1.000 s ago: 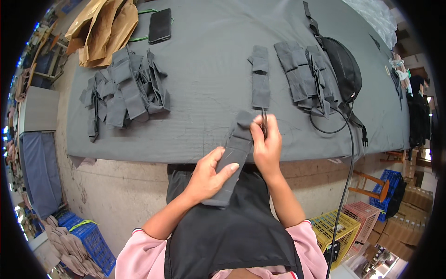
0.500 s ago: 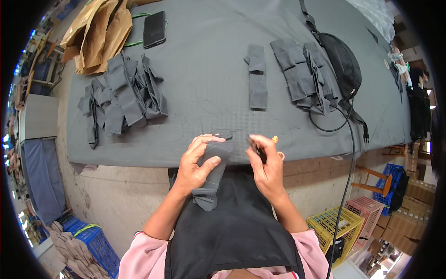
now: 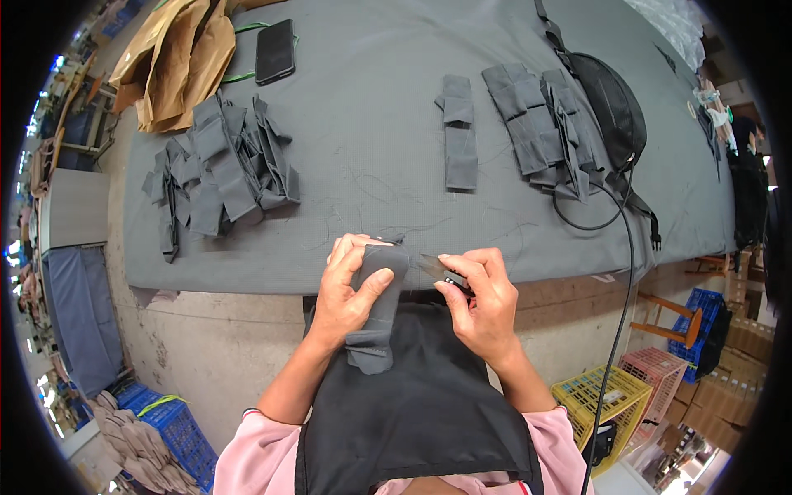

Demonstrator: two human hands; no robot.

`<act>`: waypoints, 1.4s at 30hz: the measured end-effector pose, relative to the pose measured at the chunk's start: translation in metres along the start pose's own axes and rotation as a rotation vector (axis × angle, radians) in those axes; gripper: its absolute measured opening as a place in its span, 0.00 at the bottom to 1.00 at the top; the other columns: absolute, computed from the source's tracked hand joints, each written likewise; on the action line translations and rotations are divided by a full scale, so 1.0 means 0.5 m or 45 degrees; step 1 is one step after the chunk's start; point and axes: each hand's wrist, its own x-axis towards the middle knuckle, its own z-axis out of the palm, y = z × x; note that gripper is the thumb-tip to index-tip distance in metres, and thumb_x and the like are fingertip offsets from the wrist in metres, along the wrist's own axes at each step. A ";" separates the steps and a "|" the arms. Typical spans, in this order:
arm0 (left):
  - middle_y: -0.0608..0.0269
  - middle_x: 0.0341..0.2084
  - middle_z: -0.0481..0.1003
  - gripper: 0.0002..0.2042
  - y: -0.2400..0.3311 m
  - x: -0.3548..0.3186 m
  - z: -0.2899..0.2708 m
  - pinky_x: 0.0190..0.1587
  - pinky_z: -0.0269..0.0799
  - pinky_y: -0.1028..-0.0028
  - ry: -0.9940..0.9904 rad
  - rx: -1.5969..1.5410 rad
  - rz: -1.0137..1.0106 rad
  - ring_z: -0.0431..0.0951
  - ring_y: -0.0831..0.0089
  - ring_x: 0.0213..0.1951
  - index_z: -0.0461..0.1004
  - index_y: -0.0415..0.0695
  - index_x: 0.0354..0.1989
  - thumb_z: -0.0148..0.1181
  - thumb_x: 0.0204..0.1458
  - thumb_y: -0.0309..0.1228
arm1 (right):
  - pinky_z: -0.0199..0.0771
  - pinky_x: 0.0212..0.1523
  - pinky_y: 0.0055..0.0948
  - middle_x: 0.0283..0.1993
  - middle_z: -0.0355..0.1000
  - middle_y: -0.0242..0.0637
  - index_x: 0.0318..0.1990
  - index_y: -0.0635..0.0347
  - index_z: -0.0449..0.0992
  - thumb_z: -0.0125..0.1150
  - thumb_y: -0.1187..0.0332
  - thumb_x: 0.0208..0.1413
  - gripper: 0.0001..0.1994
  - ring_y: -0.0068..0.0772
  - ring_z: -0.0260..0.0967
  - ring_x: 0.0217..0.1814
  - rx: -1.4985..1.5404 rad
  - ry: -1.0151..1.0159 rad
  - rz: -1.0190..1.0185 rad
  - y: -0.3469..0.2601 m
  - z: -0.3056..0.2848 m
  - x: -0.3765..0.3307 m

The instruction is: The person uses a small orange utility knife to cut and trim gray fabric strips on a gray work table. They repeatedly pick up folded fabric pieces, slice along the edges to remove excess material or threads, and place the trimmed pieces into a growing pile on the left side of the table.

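My left hand [image 3: 348, 285] pinches a folded strip of grey fabric [image 3: 384, 285] between thumb and fingers at the table's front edge. The strip's lower end hangs over my black apron. Just to its right, my right hand [image 3: 485, 301] grips a small pair of thread snips [image 3: 433, 267]. The blades point left at the strip's upper edge, close to loose threads; whether they touch it I cannot tell. My fingers cover most of the snips' handle.
Grey fabric pieces [image 3: 223, 169] lie heaped at the table's left, with more strips [image 3: 528, 124] at the right and a single strip [image 3: 459, 136] beside them. A phone [image 3: 275, 52], paper bag [image 3: 177, 66] and black waist bag [image 3: 606, 107] with a cable [image 3: 623, 289] lie farther out.
My right hand has turned, so the snips' blades now show and point toward the fabric strip. My left hand keeps its hold, with the strip slightly shifted.
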 end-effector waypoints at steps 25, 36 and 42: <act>0.59 0.45 0.71 0.14 0.011 -0.005 0.007 0.57 0.56 0.62 -0.070 -0.041 0.018 0.66 0.59 0.51 0.72 0.37 0.38 0.62 0.48 0.34 | 0.65 0.23 0.28 0.27 0.67 0.34 0.37 0.58 0.76 0.68 0.74 0.41 0.13 0.31 0.66 0.22 -0.012 0.069 -0.096 0.009 0.008 -0.007; 0.58 0.47 0.71 0.14 0.014 -0.005 0.007 0.59 0.55 0.60 -0.080 -0.067 0.001 0.65 0.56 0.53 0.70 0.36 0.34 0.63 0.48 0.35 | 0.64 0.22 0.28 0.28 0.66 0.33 0.37 0.58 0.78 0.68 0.75 0.41 0.12 0.31 0.64 0.23 -0.022 0.037 -0.054 -0.003 -0.005 -0.012; 0.57 0.48 0.71 0.13 0.015 -0.004 0.001 0.60 0.52 0.57 -0.117 -0.032 0.052 0.63 0.54 0.56 0.69 0.37 0.31 0.63 0.47 0.33 | 0.65 0.23 0.26 0.28 0.66 0.33 0.37 0.60 0.78 0.66 0.77 0.44 0.10 0.26 0.64 0.23 0.305 0.019 0.168 0.009 -0.006 -0.014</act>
